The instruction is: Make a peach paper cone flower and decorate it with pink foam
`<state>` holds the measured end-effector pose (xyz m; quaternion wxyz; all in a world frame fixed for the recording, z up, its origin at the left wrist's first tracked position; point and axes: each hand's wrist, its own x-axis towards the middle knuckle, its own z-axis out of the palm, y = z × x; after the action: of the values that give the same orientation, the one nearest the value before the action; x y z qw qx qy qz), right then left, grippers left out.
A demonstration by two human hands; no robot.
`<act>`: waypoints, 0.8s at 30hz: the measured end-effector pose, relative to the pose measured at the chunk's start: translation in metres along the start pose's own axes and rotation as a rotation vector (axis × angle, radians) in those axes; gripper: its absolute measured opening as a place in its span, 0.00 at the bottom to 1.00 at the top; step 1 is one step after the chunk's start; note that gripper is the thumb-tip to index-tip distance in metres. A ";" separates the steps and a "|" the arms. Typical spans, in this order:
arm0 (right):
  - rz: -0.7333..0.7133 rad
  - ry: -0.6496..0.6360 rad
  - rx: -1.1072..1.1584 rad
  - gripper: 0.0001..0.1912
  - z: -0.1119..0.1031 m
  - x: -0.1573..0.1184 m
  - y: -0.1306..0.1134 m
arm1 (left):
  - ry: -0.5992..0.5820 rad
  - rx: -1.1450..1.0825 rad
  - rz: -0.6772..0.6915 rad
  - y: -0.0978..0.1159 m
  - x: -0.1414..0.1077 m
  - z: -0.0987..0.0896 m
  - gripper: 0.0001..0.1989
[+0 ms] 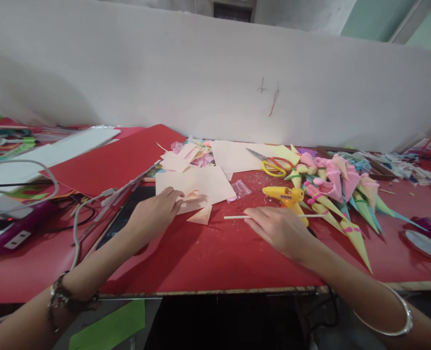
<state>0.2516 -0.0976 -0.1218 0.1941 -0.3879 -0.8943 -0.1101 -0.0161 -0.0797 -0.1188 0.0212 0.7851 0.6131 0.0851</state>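
Note:
My left hand (155, 214) is over a cream paper sheet (215, 182), its fingers closed at the edge of a small folded peach paper piece (192, 196). A peach paper triangle (201, 215) lies just below the sheet. In my right hand (279, 228) is a thin white stick (233, 217), held level low over the red table, with both ends sticking out past the hand. Just beyond that hand is a yellow glue gun (283, 194), partly hidden by it. Scissors (274, 164) with yellow and orange handles lie behind the glue gun.
Pastel paper cones (332, 189) are heaped at the right. Paper scraps (197, 153) pile up behind the sheet. A red board (116, 155), a white cable (77, 218) and a purple power strip (14, 233) occupy the left. A white wall (186, 73) closes off the back.

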 end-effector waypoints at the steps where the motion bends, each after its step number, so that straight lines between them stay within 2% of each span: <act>1: -0.005 0.003 0.013 0.14 0.000 0.000 0.000 | -0.012 -0.009 -0.004 0.003 -0.001 0.000 0.15; 5: -0.026 0.037 0.056 0.15 0.000 0.000 -0.004 | -0.102 -0.093 0.083 0.012 -0.005 0.004 0.16; 12: -0.042 -0.014 0.052 0.15 0.003 0.002 -0.008 | -0.139 -0.293 0.269 0.014 -0.002 0.023 0.11; 14: -0.036 -0.041 0.069 0.15 0.004 0.002 -0.009 | -0.147 -0.362 0.257 0.018 -0.001 0.023 0.10; 17: -0.030 -0.072 0.097 0.14 0.008 0.000 -0.012 | -0.191 -0.519 0.165 0.027 0.000 0.018 0.08; 20: -0.024 -0.090 0.125 0.12 0.012 -0.001 -0.015 | -0.284 -0.780 0.097 0.036 -0.002 0.014 0.07; 24: 0.003 -0.171 0.136 0.12 0.013 0.000 -0.018 | -0.401 -1.098 0.077 0.047 -0.007 0.012 0.03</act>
<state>0.2350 -0.1052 -0.1347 0.1430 -0.3830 -0.9125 -0.0154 0.0295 -0.0968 -0.1247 0.5375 0.6817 0.4341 0.2408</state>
